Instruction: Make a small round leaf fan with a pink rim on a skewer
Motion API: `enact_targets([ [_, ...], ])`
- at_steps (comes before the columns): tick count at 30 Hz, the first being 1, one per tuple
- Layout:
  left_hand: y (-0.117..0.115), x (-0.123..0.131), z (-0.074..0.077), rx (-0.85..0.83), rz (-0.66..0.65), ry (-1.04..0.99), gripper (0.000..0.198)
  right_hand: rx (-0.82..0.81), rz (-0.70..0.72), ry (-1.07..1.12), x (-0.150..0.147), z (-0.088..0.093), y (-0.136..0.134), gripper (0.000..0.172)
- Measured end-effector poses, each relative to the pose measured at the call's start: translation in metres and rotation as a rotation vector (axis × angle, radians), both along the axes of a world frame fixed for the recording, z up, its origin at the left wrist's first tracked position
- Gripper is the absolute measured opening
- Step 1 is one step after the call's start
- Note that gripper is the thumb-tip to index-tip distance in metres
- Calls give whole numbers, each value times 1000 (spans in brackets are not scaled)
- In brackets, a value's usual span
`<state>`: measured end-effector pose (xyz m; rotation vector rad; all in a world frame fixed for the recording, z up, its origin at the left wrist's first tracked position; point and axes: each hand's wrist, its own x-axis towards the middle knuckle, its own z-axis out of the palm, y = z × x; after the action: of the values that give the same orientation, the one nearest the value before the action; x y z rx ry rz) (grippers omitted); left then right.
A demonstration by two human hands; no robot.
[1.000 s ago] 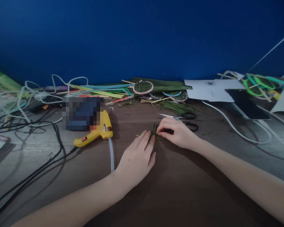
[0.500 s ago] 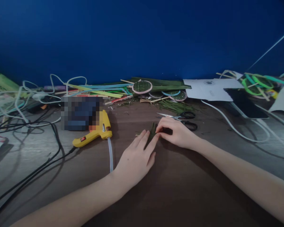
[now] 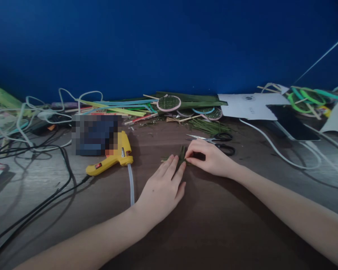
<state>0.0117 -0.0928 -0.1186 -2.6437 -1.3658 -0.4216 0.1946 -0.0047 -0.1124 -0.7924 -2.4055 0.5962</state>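
Note:
Small green leaf strips [image 3: 181, 153] lie crossed on the dark table in front of me. My left hand [image 3: 163, 184] rests flat over their near left part, its fingers spread and touching them. From the right, my right hand [image 3: 207, 156] pinches at the strips with thumb and index fingertip; what lies between the tips is mostly hidden. Just behind my right hand are scissors [image 3: 214, 138] with black handles, blades pointing left. A yellow glue gun [image 3: 109, 161] lies to the left, a clear glue stick [image 3: 131, 183] reaching toward my left wrist.
Along the blue wall [image 3: 169, 45] lie long green leaves [image 3: 197, 102], round woven pieces [image 3: 169, 103], sticks and white paper [image 3: 248, 105]. A phone [image 3: 294, 122] is at the right. Black cables [image 3: 64, 180] cross the left side of the table [image 3: 214, 232].
My left fingers have shifted slightly, and more of the upright leaf strip shows. The fingertips of my two hands are a little farther apart.

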Motion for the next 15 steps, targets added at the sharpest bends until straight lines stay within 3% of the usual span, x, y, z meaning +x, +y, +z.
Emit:
enact_targets([
  [9, 0, 1, 1, 5, 4, -21, 39, 126, 47, 49, 1, -4, -1, 12],
  [15, 0, 1, 3, -27, 20, -26, 26, 130, 62, 52, -1, -5, -1, 12],
])
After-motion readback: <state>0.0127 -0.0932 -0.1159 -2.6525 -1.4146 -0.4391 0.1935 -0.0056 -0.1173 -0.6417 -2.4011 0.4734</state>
